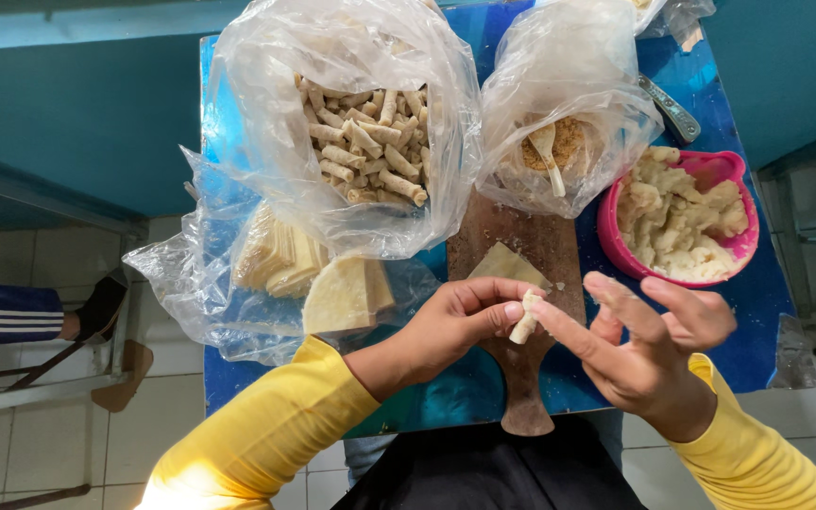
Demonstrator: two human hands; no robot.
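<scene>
Seen from above my blue bench [757,312], my two hands meet over the handle of a wooden board [531,283]. My left hand [455,326] pinches a small pale dough roll [524,321] between thumb and fingertips, its fingers clamped on the roll's upper end. My right hand [649,345] touches the same roll from the other side with the extended forefinger and thumb, while the remaining fingers are spread apart and lifted clear. The roll hangs just above the board's narrow handle, near the bench's front edge.

On the board lies a flat, pale wrapper sheet [507,264], just beyond my left knuckles. To the right, a pink bowl [710,170] holds lumpy, pale mashed filling [677,217]. Behind the board, a clear plastic bag [559,76] holds brown crumbs [569,142] with a light-coloured spoon [548,151] standing in them. A larger clear bag [332,57] at the centre left is piled with finished rolls [370,142], coated and stacked loosely. In front of it, another plastic bag [181,283] contains a stack of folded wrappers [280,255], and a rounded pile of wrappers [347,297] rests beside my left wrist. A metal utensil [672,111] lies at the far right of the bench. Both my arms wear yellow sleeves [266,434]. At the far left, another person's foot in a dark sock [101,307] rests on a chair frame.
</scene>
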